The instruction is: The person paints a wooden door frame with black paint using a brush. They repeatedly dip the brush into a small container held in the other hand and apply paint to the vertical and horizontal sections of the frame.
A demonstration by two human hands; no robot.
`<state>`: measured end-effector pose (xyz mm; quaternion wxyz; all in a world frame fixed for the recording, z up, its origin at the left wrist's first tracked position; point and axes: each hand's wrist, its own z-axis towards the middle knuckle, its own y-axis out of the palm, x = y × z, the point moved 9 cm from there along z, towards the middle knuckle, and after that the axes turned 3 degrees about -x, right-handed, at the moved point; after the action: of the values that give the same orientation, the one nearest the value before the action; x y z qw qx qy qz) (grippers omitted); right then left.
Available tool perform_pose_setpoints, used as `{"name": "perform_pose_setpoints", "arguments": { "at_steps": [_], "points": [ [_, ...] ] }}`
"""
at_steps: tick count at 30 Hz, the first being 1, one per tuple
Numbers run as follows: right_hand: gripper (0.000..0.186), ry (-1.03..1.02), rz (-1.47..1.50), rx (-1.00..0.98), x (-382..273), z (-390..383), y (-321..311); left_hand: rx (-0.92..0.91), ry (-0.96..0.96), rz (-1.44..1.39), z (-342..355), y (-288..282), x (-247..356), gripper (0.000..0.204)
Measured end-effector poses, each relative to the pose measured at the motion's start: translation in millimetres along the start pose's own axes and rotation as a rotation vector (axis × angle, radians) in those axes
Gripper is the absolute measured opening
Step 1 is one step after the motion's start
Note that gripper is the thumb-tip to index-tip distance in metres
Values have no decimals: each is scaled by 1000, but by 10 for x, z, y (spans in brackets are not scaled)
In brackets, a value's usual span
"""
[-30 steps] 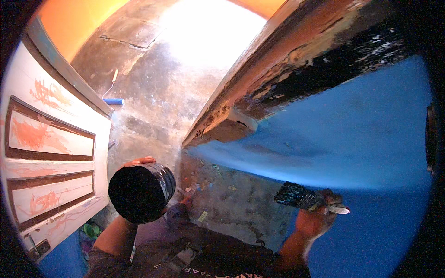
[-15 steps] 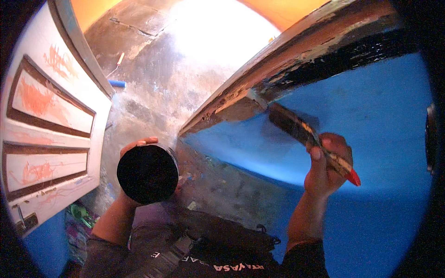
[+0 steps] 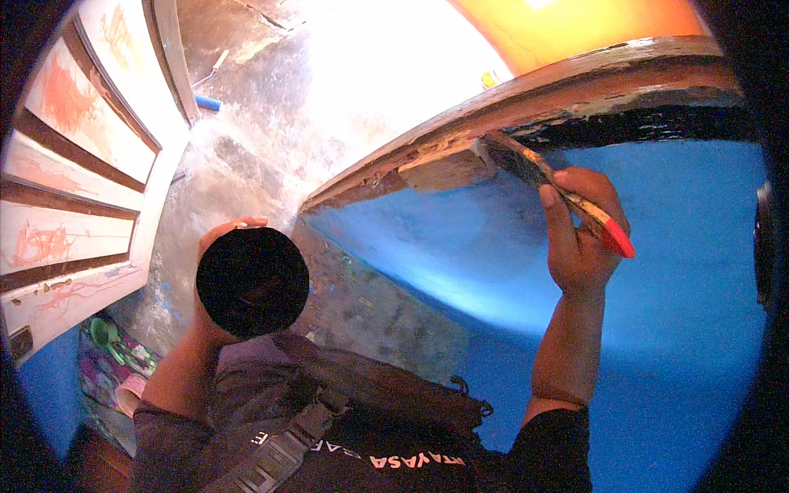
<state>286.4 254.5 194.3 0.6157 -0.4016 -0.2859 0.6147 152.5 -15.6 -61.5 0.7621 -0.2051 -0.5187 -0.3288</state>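
Observation:
In my right hand (image 3: pixel 585 230) is a paintbrush (image 3: pixel 544 171) with a red-tipped, paint-smeared handle, held in closed fingers. Its dark bristle end reaches the worn brown wooden frame (image 3: pixel 448 167) along the edge of the blue wall (image 3: pixel 666 246). A glossy black painted band (image 3: pixel 649 127) covers part of that frame, to the right of the brush. My left hand (image 3: pixel 209 316) is wrapped round a round can (image 3: pixel 253 282), whose top looks wholly black from above; the fingertips show at its far rim. What lies inside the can is too dark to make out.
On the left stands a white panelled door (image 3: pixel 74 214) with orange smears and dark grooves. A blue paint roller (image 3: pixel 208 103) lies on the stained floor (image 3: pixel 246 140) beyond it. Green and pink items (image 3: pixel 123 361) sit at lower left. Strong light floods the far doorway beside an orange wall (image 3: pixel 575 33).
My right hand and the paintbrush have moved up, bringing the bristles higher along the wooden frame. The view has shifted, and the can stays in my left hand.

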Motion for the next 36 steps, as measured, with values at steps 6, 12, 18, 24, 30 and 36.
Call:
{"name": "perform_pose_setpoints", "arguments": {
  "at_steps": [6, 12, 18, 24, 30, 36],
  "points": [
    [15, -71, -144, -112, -175, 112, 107, 18, 44, -60, -2, -6, 67, 90],
    [19, -178, -215, -144, -305, 162, 184, 5, 26, -102, -20, -6, 88, 92],
    [23, -257, -216, -76, -412, 122, 76, 43, 58, -145, -71, -44, 14, 96],
    [24, -243, -194, -88, -509, 109, 71, 54, 50, -137, -120, -86, -17, 96],
    [24, -214, -210, -114, -343, 81, 245, 67, 20, -191, -168, -131, -71, 88],
    [23, -239, -219, -41, -474, 78, 110, 95, 49, -223, -208, -167, -111, 86]
  ]
}}
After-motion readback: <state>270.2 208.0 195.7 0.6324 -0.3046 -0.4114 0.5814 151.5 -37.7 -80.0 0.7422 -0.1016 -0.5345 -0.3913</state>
